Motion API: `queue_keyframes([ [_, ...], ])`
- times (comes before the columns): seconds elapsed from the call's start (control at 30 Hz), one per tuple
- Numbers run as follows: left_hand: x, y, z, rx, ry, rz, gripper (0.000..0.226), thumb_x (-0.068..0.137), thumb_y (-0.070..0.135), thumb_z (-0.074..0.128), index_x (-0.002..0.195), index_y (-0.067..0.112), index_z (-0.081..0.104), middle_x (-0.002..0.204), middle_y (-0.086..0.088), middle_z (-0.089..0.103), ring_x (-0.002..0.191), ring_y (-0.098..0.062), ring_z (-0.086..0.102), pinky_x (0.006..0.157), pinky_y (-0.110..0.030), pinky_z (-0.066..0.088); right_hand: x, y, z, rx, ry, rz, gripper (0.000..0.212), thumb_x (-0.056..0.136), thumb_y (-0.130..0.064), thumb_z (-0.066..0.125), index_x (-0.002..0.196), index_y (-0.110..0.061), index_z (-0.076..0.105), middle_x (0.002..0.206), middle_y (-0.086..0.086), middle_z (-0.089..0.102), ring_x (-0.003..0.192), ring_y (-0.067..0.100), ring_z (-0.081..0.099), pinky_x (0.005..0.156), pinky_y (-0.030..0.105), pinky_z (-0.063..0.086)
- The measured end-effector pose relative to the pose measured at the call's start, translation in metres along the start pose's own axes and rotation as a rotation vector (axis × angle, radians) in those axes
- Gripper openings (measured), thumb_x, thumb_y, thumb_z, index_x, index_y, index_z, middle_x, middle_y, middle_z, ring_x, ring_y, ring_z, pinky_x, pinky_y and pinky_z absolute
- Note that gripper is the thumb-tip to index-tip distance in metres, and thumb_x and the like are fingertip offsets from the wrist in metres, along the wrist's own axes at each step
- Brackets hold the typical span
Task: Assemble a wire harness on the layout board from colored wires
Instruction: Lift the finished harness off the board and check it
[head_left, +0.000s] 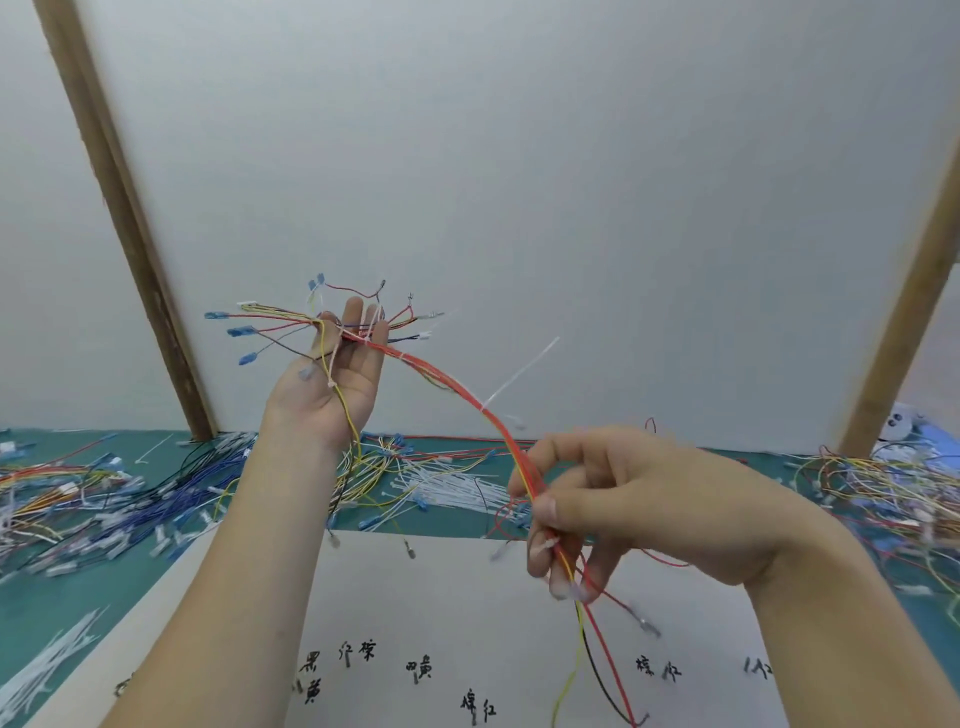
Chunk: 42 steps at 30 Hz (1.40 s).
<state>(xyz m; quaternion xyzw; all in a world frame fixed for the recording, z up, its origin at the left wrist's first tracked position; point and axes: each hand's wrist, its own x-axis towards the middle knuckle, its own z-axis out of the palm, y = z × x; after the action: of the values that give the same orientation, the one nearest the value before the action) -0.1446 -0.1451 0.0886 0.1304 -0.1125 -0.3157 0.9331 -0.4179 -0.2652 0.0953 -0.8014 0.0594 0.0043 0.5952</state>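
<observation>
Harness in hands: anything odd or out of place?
One cable tie on the harness has a long untrimmed tail sticking out sideways. Otherwise the bundle runs intact from the left hand to the right hand.

Plain pale grey wall panel (519, 156) fills the back, framed by two slanted brown wooden posts (124, 218). Teal green matte surface (31, 613) below. Light flat, even.

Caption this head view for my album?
Two hands lift a tied wire harness above the layout board.
</observation>
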Motion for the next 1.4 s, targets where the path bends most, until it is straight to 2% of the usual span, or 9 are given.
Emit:
queue_keyframes([
  [0.2,0.005,0.001,-0.005,0.137,0.107,-0.007,0.020,0.105,0.016,0.054,0.091,0.010,0.066,0.108,-0.010,0.069,0.104,-0.028,0.064,0.088,-0.041,0.058,0.002,-0.002,-0.006,0.176,0.125,-0.043,0.011,0.098,-0.007,0.063,0.105,-0.011,0.069,0.090,0.024,0.072,0.069,0.029,0.072,0.055,0.029,0.058],
  [0.4,0.005,-0.002,-0.009,0.288,0.252,-0.033,0.015,0.099,0.022,0.067,0.086,0.013,0.067,0.085,-0.001,0.061,0.082,-0.019,0.064,0.072,-0.034,0.064,0.009,0.000,-0.008,0.349,0.246,-0.050,0.023,0.093,-0.015,0.064,0.112,-0.004,0.066,0.091,0.019,0.077,0.067,0.023,0.074,0.051,0.023,0.057],
  [0.5,0.004,-0.003,-0.007,0.332,0.293,-0.048,0.017,0.099,0.023,0.067,0.085,0.013,0.066,0.087,0.000,0.060,0.080,-0.018,0.061,0.067,-0.030,0.063,0.010,0.001,-0.009,0.388,0.257,-0.048,0.034,0.080,-0.022,0.069,0.109,-0.004,0.068,0.095,0.019,0.078,0.067,0.024,0.076,0.051,0.023,0.057],
  [0.67,0.004,-0.007,-0.006,0.452,0.321,-0.067,0.014,0.099,0.021,0.067,0.087,0.014,0.065,0.081,0.001,0.062,0.077,-0.017,0.059,0.064,-0.026,0.060,0.012,0.003,-0.010,0.445,0.241,-0.034,0.037,0.077,-0.021,0.070,0.108,-0.004,0.066,0.097,0.021,0.078,0.068,0.025,0.077,0.049,0.024,0.058],
  [0.87,0.009,-0.007,-0.012,0.637,0.408,-0.072,0.018,0.092,0.029,0.075,0.083,0.018,0.064,0.076,0.005,0.059,0.071,-0.013,0.050,0.062,-0.025,0.037,0.015,0.006,-0.010,0.522,0.333,-0.016,0.027,0.083,-0.015,0.065,0.108,-0.003,0.068,0.084,0.019,0.076,0.052,0.018,0.069,0.034,0.019,0.045],
  [1.03,0.009,-0.006,-0.013,0.583,0.381,-0.102,0.018,0.090,0.027,0.078,0.096,0.016,0.067,0.077,0.004,0.059,0.070,-0.014,0.055,0.061,-0.027,0.043,0.017,0.006,-0.010,0.439,0.355,0.010,0.015,0.099,-0.011,0.058,0.109,-0.004,0.067,0.081,0.016,0.075,0.051,0.018,0.067,0.035,0.020,0.046],
  [1.13,0.007,-0.007,-0.012,0.521,0.337,-0.127,0.017,0.091,0.024,0.077,0.097,0.012,0.067,0.082,0.003,0.063,0.077,-0.018,0.066,0.075,-0.028,0.053,0.016,0.007,-0.009,0.356,0.313,0.023,0.014,0.099,-0.012,0.060,0.111,-0.007,0.066,0.085,0.016,0.075,0.057,0.022,0.070,0.039,0.023,0.050],
  [1.23,0.007,-0.009,-0.011,0.478,0.335,-0.113,0.013,0.092,0.019,0.075,0.099,0.012,0.067,0.085,0.002,0.065,0.077,-0.020,0.070,0.090,-0.031,0.054,0.016,0.007,-0.007,0.291,0.267,0.032,0.014,0.100,-0.012,0.060,0.113,-0.008,0.063,0.086,0.016,0.075,0.061,0.025,0.071,0.041,0.025,0.052],
  [1.4,0.004,-0.011,-0.010,0.412,0.352,-0.066,0.009,0.095,0.017,0.072,0.087,0.014,0.072,0.089,0.002,0.066,0.080,-0.017,0.071,0.081,-0.031,0.058,0.017,0.007,-0.003,0.181,0.245,0.018,0.013,0.098,-0.012,0.063,0.110,-0.012,0.067,0.079,0.011,0.073,0.053,0.019,0.061,0.038,0.020,0.040],
])
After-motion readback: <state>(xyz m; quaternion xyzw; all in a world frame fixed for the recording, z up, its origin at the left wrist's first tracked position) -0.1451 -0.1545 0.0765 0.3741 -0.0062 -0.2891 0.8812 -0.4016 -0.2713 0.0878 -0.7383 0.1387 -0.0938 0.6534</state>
